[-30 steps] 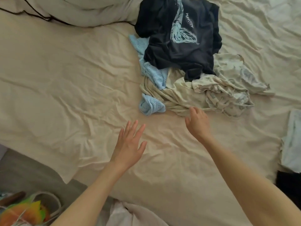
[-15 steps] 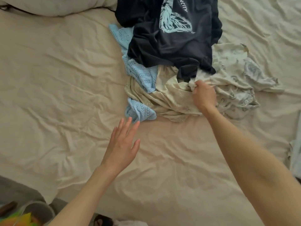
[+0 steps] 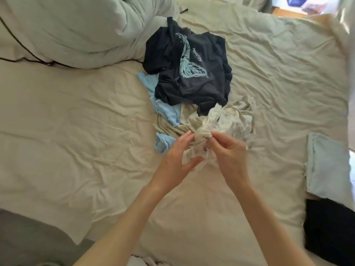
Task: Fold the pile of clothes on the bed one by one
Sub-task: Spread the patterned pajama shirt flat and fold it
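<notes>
A pile of clothes lies mid-bed: a dark navy T-shirt (image 3: 194, 81) with a pale blue print on top, a light blue knit piece (image 3: 167, 112) under its left side, and a beige garment (image 3: 172, 125) below. A cream floral-print garment (image 3: 228, 120) trails off the pile's right side toward me. My right hand (image 3: 228, 154) pinches a bunched end of it. My left hand (image 3: 176, 162) holds the same bunch from the left, thumb under the cloth.
The beige bed sheet (image 3: 76, 141) is wrinkled all over. A big pale pillow (image 3: 76, 29) lies at the back left with a black cable (image 3: 23, 58) beside it. Folded pale blue (image 3: 326, 166) and black (image 3: 330, 231) garments sit at the right edge.
My right hand has pulled the floral garment out of the pile toward me. My left hand has come off the sheet and taken hold of the same bunch.
</notes>
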Demonstrator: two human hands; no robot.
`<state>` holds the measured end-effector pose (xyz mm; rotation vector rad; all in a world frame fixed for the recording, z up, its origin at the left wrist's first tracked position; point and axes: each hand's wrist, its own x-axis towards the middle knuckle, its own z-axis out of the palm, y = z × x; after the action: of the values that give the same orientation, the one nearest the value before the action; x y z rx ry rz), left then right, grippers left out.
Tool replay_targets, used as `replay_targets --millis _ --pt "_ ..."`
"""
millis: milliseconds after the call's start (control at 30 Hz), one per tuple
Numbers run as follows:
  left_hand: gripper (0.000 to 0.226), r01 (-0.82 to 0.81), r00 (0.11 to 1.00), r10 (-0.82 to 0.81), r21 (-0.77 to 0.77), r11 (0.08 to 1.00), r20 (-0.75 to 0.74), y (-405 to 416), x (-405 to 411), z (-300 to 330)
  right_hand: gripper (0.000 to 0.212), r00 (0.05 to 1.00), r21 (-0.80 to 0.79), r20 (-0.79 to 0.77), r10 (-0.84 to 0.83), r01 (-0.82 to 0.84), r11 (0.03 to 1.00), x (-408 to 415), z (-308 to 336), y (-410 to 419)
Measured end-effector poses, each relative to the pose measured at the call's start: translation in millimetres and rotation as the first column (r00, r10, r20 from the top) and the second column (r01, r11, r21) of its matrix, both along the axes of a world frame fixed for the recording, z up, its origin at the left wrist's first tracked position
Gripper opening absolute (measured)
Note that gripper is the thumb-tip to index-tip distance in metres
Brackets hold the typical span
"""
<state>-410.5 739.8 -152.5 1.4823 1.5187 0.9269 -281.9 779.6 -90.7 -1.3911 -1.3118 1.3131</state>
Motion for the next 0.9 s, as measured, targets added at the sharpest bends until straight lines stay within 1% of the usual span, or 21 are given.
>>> replay_targets --millis 67,100,167,200,267,333,400,433,467,500,533,567,600,667,733,767,833,900 --pt "0.028 -0.086 0.992 0.084 0.022 0.996 0.097 -6 -7 29 0.024 0.997 0.052 -0.028 0.067 -0.065 0.996 -12 38 -7" --pt "0.019 -0.127 0.985 0.122 0.033 0.991 0.118 -10 -13 45 0.02 0.994 0.071 -0.031 0.101 -0.098 0.993 -20 57 -11" --pt "0.009 -0.166 0.98 0.156 0.076 0.983 0.124 -22 -33 75 0.021 0.989 0.076 -0.052 0.137 -0.133 0.988 -36 88 -18" --pt "0.007 -0.167 0.982 0.155 0.107 0.98 0.11 -29 -46 90 0.021 0.987 0.065 -0.074 0.145 -0.14 0.988 -45 102 -20" --pt "0.012 -0.17 0.985 0.163 0.183 0.968 0.05 -43 -78 122 0.02 0.983 0.034 -0.104 0.154 -0.151 0.988 -64 126 -24" --pt "0.016 -0.218 0.975 0.222 0.247 0.944 0.014 -58 -114 155 0.019 0.975 0.001 -0.116 0.19 -0.191 0.982 -88 147 -29" --pt "0.022 -0.26 0.958 0.285 0.299 0.918 -0.043 -75 -151 191 0.018 0.956 0.0 -0.094 0.277 -0.279 0.96 -115 169 -33" --pt "0.02 -0.255 0.951 0.296 0.315 0.914 -0.09 -85 -170 209 0.02 0.941 0.025 -0.065 0.331 -0.33 0.944 -130 182 -36" --pt "0.013 -0.233 0.946 0.288 0.307 0.923 -0.147 -96 -189 225 0.024 0.927 0.063 -0.018 0.375 -0.373 0.925 -142 195 -38" --pt "0.008 -0.207 0.935 0.275 0.287 0.935 -0.222 -107 -207 240 0.029 0.91 0.113 0.042 0.413 -0.415 0.903 -156 209 -40" --pt "0.017 -0.185 0.907 0.27 0.271 0.945 -0.324 -120 -225 255 0.032 0.888 0.167 0.111 0.447 -0.46 0.872 -170 223 -43" --pt "0.024 -0.162 0.856 0.265 0.257 0.953 -0.443 -132 -243 267 0.034 0.863 0.226 0.184 0.47 -0.502 0.835 -184 237 -48" --pt "0.026 -0.156 0.795 0.278 0.261 0.953 -0.539 -144 -261 280 0.032 0.839 0.283 0.253 0.482 -0.541 0.792 -198 250 -54" --pt "0.018 -0.182 0.693 0.344 0.308 0.934 -0.634 -168 -293 304 0.03 0.793 0.374 0.358 0.493 -0.606 0.702 -225 276 -66" --pt "0.009 -0.25 0.62 0.432 0.356 0.9 -0.655 -195 -323 325 0.03 0.761 0.428 0.386 0.522 -0.648 0.63 -246 299 -75" --pt "0.01 -0.296 0.598 0.476 0.375 0.879 -0.644 -209 -336 335 0.031 0.738 0.442 0.405 0.54 -0.675 0.591 -254 309 -78" --pt "0.025 -0.388 0.604 0.56 0.405 0.828 -0.566 -235 -354 352 0.028 0.66 0.432 0.502 0.56 -0.751 0.498 -266 326 -85" --pt "0.034 -0.431 0.654 0.596 0.417 0.8 -0.467 -252 -364 366 0.026 0.578 0.411 0.599 0.554 -0.816 0.407 -281 335 -90"
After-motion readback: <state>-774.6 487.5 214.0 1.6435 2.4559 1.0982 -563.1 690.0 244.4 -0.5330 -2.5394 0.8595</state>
